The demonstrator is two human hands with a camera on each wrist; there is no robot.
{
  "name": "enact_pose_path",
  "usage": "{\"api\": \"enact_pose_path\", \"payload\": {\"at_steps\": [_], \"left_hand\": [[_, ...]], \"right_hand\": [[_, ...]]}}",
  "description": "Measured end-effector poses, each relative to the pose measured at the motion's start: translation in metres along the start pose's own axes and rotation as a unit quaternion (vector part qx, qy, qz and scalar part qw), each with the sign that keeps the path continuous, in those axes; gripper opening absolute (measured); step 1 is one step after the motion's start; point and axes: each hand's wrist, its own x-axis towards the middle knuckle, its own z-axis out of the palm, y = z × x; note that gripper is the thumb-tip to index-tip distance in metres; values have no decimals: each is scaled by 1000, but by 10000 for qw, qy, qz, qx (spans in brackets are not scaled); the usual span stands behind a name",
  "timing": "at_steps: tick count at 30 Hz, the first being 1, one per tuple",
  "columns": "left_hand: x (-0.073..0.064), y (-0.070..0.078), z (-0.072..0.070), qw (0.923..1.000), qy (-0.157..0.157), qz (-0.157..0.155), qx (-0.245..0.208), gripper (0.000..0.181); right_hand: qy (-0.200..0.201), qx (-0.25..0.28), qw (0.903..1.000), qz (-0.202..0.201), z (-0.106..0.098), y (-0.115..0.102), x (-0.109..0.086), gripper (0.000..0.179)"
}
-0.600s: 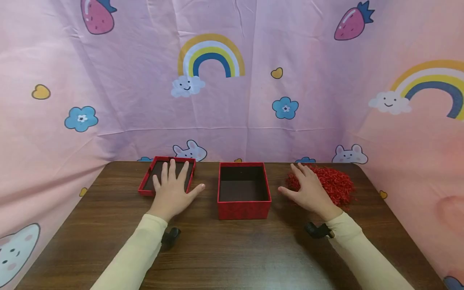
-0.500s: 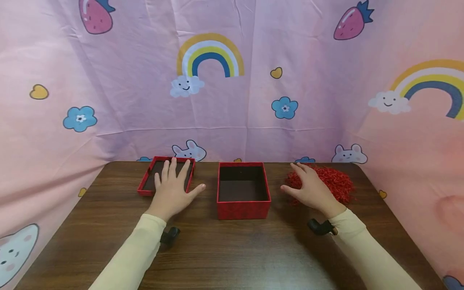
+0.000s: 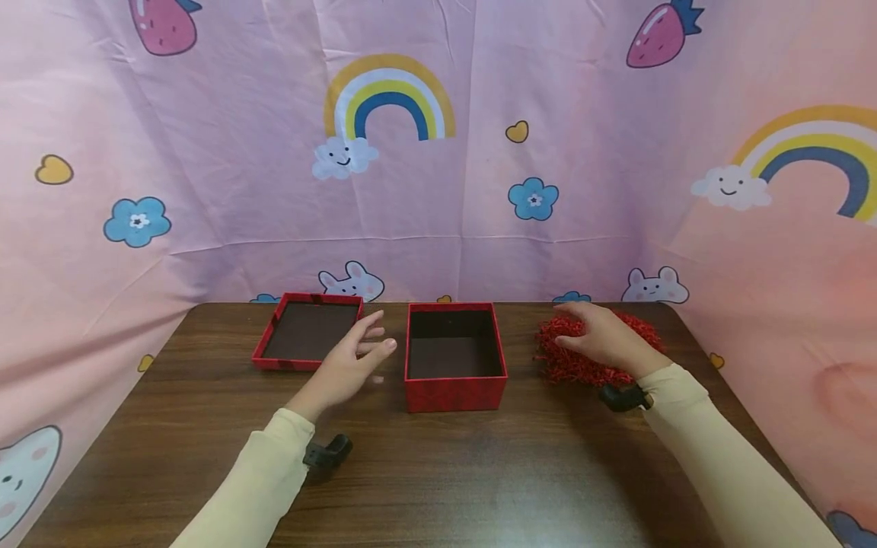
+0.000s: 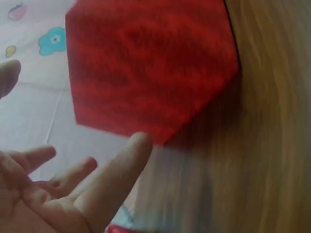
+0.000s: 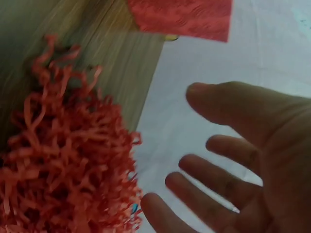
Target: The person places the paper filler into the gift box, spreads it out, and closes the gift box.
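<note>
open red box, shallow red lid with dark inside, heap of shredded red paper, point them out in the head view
Open red box [image 3: 455, 395]: head view, front wall.
Shallow red lid [image 3: 304, 331]: head view, dark inner floor.
Shredded red paper [image 3: 578, 371]: head view, heap's lower left.

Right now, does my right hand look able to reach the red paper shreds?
Probably yes: your right hand is close, empty, and nothing shows between it and the red paper shreds.
</note>
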Motion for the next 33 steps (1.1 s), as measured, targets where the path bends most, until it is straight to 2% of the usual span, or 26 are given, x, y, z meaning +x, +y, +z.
{"api": "enact_pose_path", "payload": {"at_steps": [2,5,10,17,21,25,28,33], "left_hand": [[1,-1,6,9982,-219,-272,-491,75],[1,-4,13,9949,-386,-515,-782,77],[0,-7,21,9924,-463,-776,-836,80],[-1,-5,24,9895,-636,-939,-899,77],[-3,-2,23,9885,-676,-1030,-875,80],[-4,2,21,9872,-738,-1105,-882,77],[-4,3,20,9867,-774,-1134,-868,75],[-3,4,20,9872,-805,-1100,-826,76]], "right_hand": [[-127,-65,9999,-55,2,5,4,57],[-357,-219,9990,-178,7,11,11,56],[-687,-303,9969,-247,16,17,20,62],[-908,-336,9951,-205,28,19,25,67],[-904,-638,9933,-331,33,22,29,70],[-851,-761,9930,-313,36,26,34,73],[-666,-905,9929,-382,38,30,36,68],[-220,-1358,9887,-603,39,34,35,49]]}}
